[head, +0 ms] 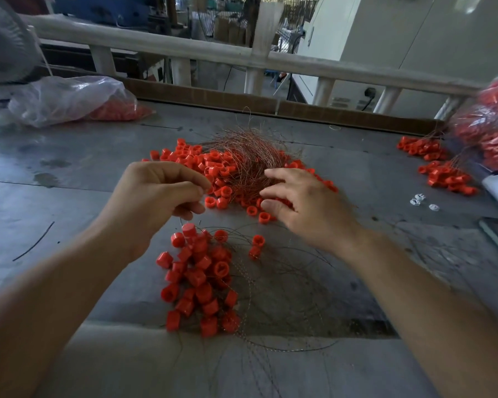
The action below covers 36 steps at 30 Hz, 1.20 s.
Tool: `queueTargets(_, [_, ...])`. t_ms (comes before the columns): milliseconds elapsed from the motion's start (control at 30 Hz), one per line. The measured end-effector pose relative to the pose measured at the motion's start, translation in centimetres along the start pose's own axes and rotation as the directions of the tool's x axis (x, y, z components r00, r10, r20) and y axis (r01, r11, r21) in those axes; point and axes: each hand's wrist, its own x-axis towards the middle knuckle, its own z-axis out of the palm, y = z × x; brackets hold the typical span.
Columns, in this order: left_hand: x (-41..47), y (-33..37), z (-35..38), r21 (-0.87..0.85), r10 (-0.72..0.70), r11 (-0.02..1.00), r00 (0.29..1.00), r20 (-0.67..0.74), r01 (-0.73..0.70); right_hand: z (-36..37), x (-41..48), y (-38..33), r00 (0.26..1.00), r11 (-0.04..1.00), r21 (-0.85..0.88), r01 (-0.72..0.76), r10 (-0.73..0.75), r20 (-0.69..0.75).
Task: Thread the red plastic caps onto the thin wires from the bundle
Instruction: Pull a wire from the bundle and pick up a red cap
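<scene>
Scuffed grey worktable [84, 168], cardboard strip [213, 96] along its far edge. White railing [184, 50] behind it, fan [3, 44] far left, pale cabinet [414, 38] right, blue machine [98, 7] beyond. Light is dim.

The loose plastic caps [222, 173] heaped mid-table are a bright orange-red, and the tangled bundle of thin wires [250, 156] lying over them glints coppery brown. The nearer cluster of caps [199, 271] is the same red, its wires darker, almost grey. The metal tabletop [84, 162] is dull grey, blotched with darker stains. A clear plastic bag [69, 96] shows red through it, and a few small plastic bits [417, 198] are white.
</scene>
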Motion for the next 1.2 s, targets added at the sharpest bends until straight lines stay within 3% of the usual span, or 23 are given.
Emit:
queueTargets(167, [-0.3,0.3,0.2,-0.053,0.017,0.998,1.000,0.013,-0.016,1.3,0.2,0.5,0.982,0.993,-0.117,-0.025,0.047,0.185])
queueTargets(500, [-0.4,0.1,0.2,0.059,0.078,0.995,0.997,0.027,-0.079,0.5,-0.3,-0.1,0.987,0.999,0.012,0.039,-0.037,-0.158])
queueTargets(667, [-0.8,0.1,0.7,0.095,0.124,0.987,0.991,0.050,-0.129,0.2,-0.5,-0.4,0.976,0.997,0.036,0.074,-0.065,-0.208])
queueTargets(833, [-0.8,-0.4,1.1,0.066,0.146,0.986,0.985,0.090,-0.152,0.2,-0.8,-1.1,0.959,0.983,-0.041,0.179,-0.184,-0.214])
queueTargets(1200, [-0.3,-0.8,2.3,0.383,0.323,0.862,0.942,0.091,-0.332,0.0,-1.0,-1.6,0.947,0.957,-0.113,0.266,-0.282,-0.156])
